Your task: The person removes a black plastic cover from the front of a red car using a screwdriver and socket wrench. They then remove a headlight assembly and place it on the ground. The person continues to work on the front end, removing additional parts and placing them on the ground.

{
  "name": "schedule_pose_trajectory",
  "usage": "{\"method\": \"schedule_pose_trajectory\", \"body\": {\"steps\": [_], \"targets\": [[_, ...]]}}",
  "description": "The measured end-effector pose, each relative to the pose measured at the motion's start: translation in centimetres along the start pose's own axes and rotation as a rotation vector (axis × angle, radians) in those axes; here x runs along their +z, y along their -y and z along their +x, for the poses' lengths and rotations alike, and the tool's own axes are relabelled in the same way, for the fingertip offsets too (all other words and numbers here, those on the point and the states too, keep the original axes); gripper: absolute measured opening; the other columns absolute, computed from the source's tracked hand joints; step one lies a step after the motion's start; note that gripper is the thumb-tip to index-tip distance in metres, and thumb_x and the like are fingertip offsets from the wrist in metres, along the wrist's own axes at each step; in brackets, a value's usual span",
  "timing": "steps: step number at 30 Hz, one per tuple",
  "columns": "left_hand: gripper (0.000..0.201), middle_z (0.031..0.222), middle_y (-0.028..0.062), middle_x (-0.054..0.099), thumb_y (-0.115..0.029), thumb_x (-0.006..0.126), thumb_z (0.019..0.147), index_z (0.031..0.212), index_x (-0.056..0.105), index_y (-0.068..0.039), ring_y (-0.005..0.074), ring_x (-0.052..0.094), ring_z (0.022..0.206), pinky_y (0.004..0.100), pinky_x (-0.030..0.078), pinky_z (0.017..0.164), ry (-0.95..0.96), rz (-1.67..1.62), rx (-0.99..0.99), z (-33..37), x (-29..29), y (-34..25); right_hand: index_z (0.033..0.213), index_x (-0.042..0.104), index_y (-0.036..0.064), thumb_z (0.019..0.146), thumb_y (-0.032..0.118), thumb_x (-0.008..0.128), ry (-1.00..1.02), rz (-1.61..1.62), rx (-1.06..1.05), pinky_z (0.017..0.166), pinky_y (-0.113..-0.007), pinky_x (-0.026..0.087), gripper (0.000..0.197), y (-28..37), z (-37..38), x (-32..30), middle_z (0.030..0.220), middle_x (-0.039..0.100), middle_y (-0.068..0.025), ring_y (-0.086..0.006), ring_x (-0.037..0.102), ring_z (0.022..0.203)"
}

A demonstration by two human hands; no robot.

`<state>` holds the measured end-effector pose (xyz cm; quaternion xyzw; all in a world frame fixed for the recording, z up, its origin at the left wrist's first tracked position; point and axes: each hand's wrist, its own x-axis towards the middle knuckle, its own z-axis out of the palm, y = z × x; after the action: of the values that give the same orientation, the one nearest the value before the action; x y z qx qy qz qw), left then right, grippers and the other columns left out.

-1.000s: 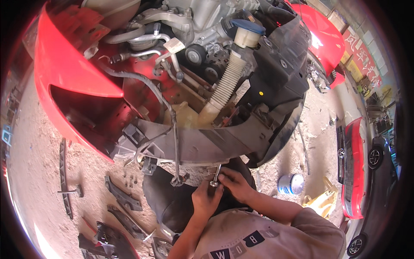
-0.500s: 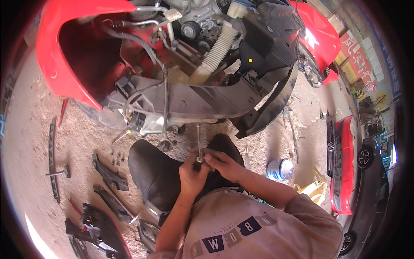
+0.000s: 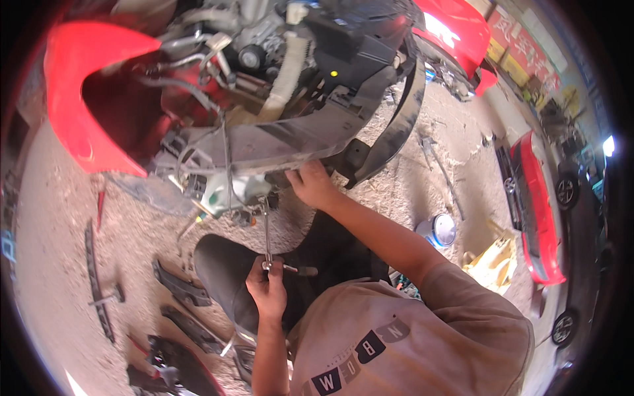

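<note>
My left hand [image 3: 266, 294] is closed around the head of a ratchet wrench [image 3: 305, 270], whose dark handle points to the right. From its head a long metal extension bar [image 3: 267, 228] runs up toward the underside of the car front, its far end just below the bodywork. My right hand [image 3: 314, 186] reaches forward and grips the lower edge of a dusty grey panel [image 3: 264, 146] across the car's front; its fingertips are partly hidden there. A black curved trim piece [image 3: 399, 125] hangs right of that hand.
The opened red car [image 3: 79, 119] shows hoses and engine parts. Black plastic pieces [image 3: 181, 284] and a hammer [image 3: 113, 295] lie on the rough ground at left. At right are a white-and-blue bucket [image 3: 438, 231], a yellowish part [image 3: 494, 263] and a red bumper [image 3: 538, 204].
My right hand has left the wrench and moved forward to the panel's edge. The left hand keeps the ratchet wrench, its handle now showing to the right. The whole view has shifted.
</note>
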<state>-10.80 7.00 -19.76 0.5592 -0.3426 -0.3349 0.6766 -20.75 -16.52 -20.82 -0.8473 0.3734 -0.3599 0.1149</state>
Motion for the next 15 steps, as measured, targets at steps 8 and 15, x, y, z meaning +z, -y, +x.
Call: {"method": "schedule_pose_trajectory", "body": {"steps": [8, 15], "targets": [[0.017, 0.063, -0.0068, 0.047, -0.013, 0.056, 0.095, 0.086, 0.063, -0.001, 0.0018, 0.037, 0.053, 0.0208, 0.027, 0.048, 0.33, 0.312, -0.076, 4.5, -0.9, -1.5, 0.109, 0.06, -0.0046, 0.089, 0.02, 0.061, 0.017, 0.216, 0.106, 0.093, -0.048, 0.046, 0.031, 2.4, 0.1, -1.8, 0.106, 0.061, -0.0264, -0.0409, 0.057, 0.106], [0.01, 0.069, -0.0044, 0.051, -0.008, 0.058, 0.094, 0.09, 0.063, 0.0, 0.0033, 0.043, 0.061, 0.0209, 0.033, 0.054, 0.607, 0.519, -0.331, 10.9, 0.3, -2.2, 0.108, 0.066, 0.0008, 0.079, 0.02, 0.065, -0.008, 0.258, -0.253, 0.096, -0.04, 0.05, 0.035, 1.7, -4.7, -5.3, 0.124, 0.06, -0.0174, -0.0315, 0.059, 0.114]]}}
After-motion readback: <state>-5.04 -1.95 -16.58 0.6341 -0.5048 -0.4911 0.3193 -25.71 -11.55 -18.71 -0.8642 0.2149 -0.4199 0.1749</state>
